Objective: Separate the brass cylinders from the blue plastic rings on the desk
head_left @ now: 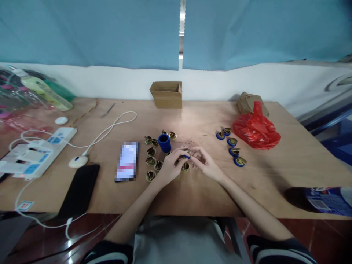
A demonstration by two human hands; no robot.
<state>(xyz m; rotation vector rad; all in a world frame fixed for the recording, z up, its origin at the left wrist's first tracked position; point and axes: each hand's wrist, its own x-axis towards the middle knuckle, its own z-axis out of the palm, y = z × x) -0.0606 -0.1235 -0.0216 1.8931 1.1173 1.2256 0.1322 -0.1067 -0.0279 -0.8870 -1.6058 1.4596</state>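
Note:
Near the middle of the table, my left hand (172, 165) is closed on a small blue ring (185, 156). My right hand (204, 163) meets it from the right, its fingers pinched at the ring's right end; a metal part between the hands is mostly hidden. Just behind my left hand stands a stack of blue rings (164, 143). Several brass-coloured round pieces (150, 161) lie around the stack and to its left. On the right, several brass pieces seated in blue rings (240, 161) form a loose column. Thin wires (189, 143) lie behind my fingers.
A lit phone (127, 161) and a dark phone (79, 189) lie left, by a power strip (59, 141) with white cables. An open cardboard box (168, 98) stands at the back. A red bag (256, 130) and a bottle (324, 200) are on the right.

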